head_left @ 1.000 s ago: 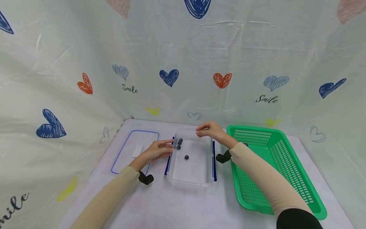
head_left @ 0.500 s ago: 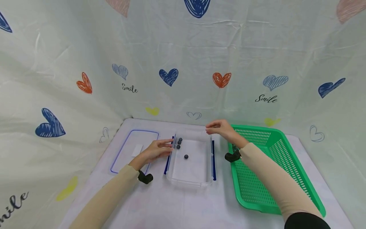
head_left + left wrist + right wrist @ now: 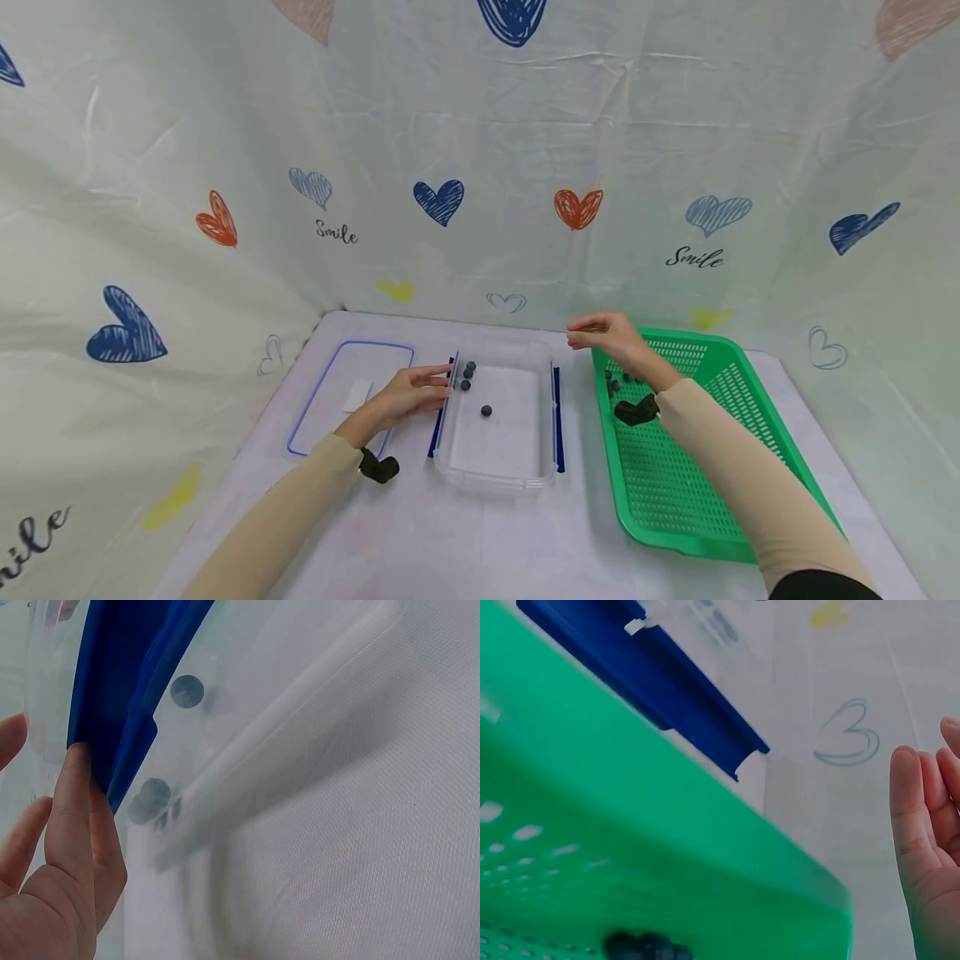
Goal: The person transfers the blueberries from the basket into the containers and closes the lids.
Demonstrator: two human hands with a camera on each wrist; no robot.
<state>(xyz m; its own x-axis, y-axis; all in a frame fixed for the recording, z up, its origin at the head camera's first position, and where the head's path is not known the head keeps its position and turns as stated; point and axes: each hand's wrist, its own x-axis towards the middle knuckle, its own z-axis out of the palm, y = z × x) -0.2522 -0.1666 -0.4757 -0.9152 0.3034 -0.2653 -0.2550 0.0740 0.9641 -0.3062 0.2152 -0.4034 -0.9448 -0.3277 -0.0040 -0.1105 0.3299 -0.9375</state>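
Note:
My left hand (image 3: 401, 396) rests its straight fingers against the left side of a clear plastic box (image 3: 495, 482). In the left wrist view the fingertips touch the box's blue latch flap (image 3: 112, 697). Inside the box lie several small dark balls; a lone ball (image 3: 486, 411) sits near the middle, the others along the left wall. My right hand (image 3: 618, 340) is raised above the far left corner of a green basket (image 3: 626, 517), fingers fairly straight, with nothing seen between them. More dark balls (image 3: 649, 947) lie in the basket below that hand.
Left of the box lies a clear lid (image 3: 337, 367) with a blue rim and a white label (image 3: 357, 395). A white cloth (image 3: 450, 550) covers the table. A curtain (image 3: 480, 125) printed with hearts hangs close behind.
My right hand has moved right, from over the box's far end to the basket's far left corner, uncovering dark balls in the basket. The left hand stays at the box.

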